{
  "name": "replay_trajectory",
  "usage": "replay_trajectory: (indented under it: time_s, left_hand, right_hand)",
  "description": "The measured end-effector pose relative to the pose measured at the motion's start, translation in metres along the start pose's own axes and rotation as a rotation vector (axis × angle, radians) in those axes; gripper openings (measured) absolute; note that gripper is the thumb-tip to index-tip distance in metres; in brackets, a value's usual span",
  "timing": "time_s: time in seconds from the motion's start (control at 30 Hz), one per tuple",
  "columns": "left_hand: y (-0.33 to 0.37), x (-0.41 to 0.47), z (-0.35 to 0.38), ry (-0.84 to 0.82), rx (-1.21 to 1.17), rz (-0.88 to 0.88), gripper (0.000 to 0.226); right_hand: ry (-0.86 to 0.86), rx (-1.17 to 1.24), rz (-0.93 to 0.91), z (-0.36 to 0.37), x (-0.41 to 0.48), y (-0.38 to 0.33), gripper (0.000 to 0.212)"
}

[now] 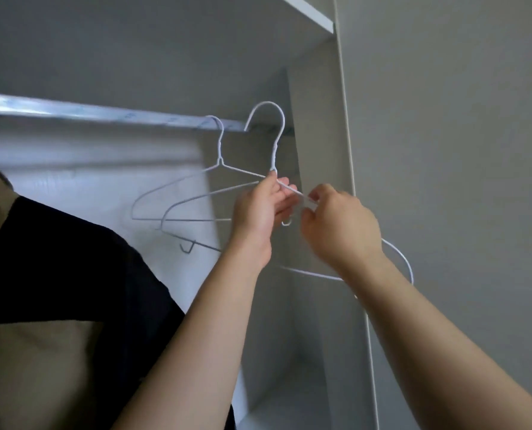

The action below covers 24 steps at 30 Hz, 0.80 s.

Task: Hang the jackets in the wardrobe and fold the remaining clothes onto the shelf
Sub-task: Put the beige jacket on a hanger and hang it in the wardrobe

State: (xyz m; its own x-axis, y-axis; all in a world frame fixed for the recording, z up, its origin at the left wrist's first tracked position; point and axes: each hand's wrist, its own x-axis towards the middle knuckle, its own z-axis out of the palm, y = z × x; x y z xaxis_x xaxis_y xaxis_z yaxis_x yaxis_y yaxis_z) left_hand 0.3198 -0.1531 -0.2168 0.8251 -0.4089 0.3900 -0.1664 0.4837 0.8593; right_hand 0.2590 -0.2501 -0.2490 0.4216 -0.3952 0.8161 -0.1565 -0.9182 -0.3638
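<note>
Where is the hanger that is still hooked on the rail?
In the head view, the hanger hangs from the metal rail in the wardrobe, just left of the hanger held in both hands and right of the dark jacket.

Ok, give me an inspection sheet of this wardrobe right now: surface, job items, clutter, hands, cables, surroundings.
Surface: metal rail runs across the wardrobe; white shelf edge above.
Job's things: one white wire hanger hooked on the rail; a second hanger held at its neck, its hook at the rail's right end; dark jacket at lower left.
Clutter: nothing seen.
Grippers: left hand pinches the second hanger below its neck; right hand grips that hanger's shoulder wire.
Cables: nothing seen.
Surroundings: grey wardrobe side panel, plain wall right.
</note>
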Motion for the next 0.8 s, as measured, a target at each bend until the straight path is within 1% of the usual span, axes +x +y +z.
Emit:
replay_trajectory:
  time_s: [0.07,0.13,0.23,0.3,0.4,0.47,0.5,0.53,0.6,0.67,0.73,0.8]
  left_hand:
    - [-0.027,-0.021,0.002,-0.052,0.078,-0.076,0.044]
    - [-0.055,-0.039,0.006,-0.083,0.135,-0.118,0.048]
    - [-0.093,-0.056,0.013,-0.125,0.23,-0.096,0.047]
    - [-0.111,-0.062,0.019,-0.19,0.306,-0.077,0.047]
    - [-0.121,-0.068,0.029,-0.292,0.565,-0.083,0.047]
    - [-0.114,-0.077,0.045,-0.375,0.729,-0.121,0.046]
    - [-0.108,-0.082,0.058,-0.426,0.804,-0.111,0.046]
    - [-0.101,-0.088,0.07,-0.481,0.887,-0.077,0.047]
    - [-0.083,-0.102,0.096,-0.62,1.05,0.047,0.043]
    - [-0.061,-0.116,0.129,-0.764,1.123,0.121,0.03]
    - [-0.041,-0.125,0.165,-0.881,1.142,0.051,0.017]
    - [-0.017,-0.138,0.201,-1.032,1.134,-0.071,0.024]
  right_hand:
    - [-0.035,0.024,0.041,-0.01,-0.023,0.01,0.019]
    - [-0.103,0.034,0.126,-0.017,-0.044,0.024,0.016]
    - [-0.184,0.058,0.243,-0.028,-0.071,0.052,0.014]
    - [-0.233,0.091,0.341,-0.04,-0.084,0.069,0.013]
    - [-0.319,0.097,0.527,-0.071,-0.098,0.085,0.012]
    - [-0.367,0.067,0.655,-0.101,-0.103,0.091,0.013]
    - [-0.386,0.048,0.716,-0.118,-0.103,0.094,0.014]
    - [-0.411,0.03,0.779,-0.136,-0.104,0.096,0.015]
    - [-0.458,-0.012,0.892,-0.175,-0.103,0.099,0.018]
    - [-0.484,-0.07,0.982,-0.219,-0.103,0.1,0.02]
    - [-0.51,-0.12,1.058,-0.265,-0.103,0.097,0.02]
    - [-0.517,-0.141,1.154,-0.312,-0.104,0.089,0.02]
